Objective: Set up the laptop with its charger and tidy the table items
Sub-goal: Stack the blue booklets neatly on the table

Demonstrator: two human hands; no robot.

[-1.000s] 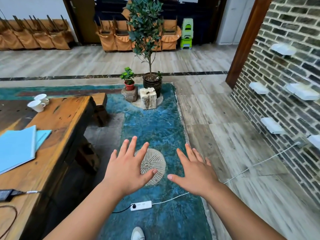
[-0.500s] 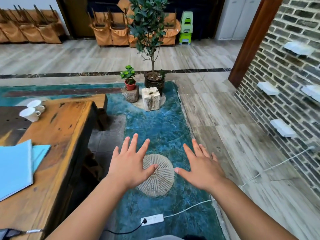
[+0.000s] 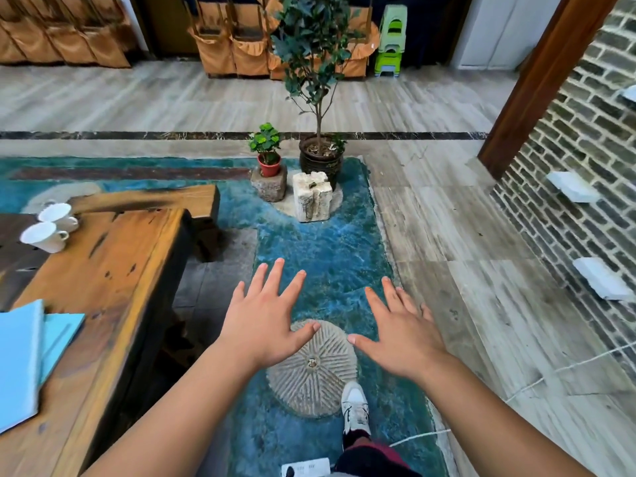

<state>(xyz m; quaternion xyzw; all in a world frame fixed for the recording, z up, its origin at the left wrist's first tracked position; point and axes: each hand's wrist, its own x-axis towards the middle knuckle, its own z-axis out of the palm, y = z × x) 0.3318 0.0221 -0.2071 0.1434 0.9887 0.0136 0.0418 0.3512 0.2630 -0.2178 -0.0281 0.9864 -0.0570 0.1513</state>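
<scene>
My wooden table (image 3: 113, 270) fills the left side, its orange top streaked with dark burn-like marks and edged in black. On it lie 2 light blue folders (image 3: 24, 359), one overlapping the other, near my end, and 2 white cups (image 3: 48, 228) tipped on their sides at the far end. No laptop or charger shows from here. At the bottom edge a white power strip (image 3: 304, 469) lies on the blue rug (image 3: 327, 249), a white cable (image 3: 516, 390) trailing from it across the grey floor toward the brick wall (image 3: 578, 166).

My left hand (image 3: 265, 325) and right hand (image 3: 402, 335) are both flat and spread, palms down, gripping nothing. They float over the rug and a round ribbed stone (image 3: 313, 380), just right of the table's edge, well apart from folders and cups. The strip lies below and between my forearms, beside my white shoe (image 3: 354, 407).
</scene>
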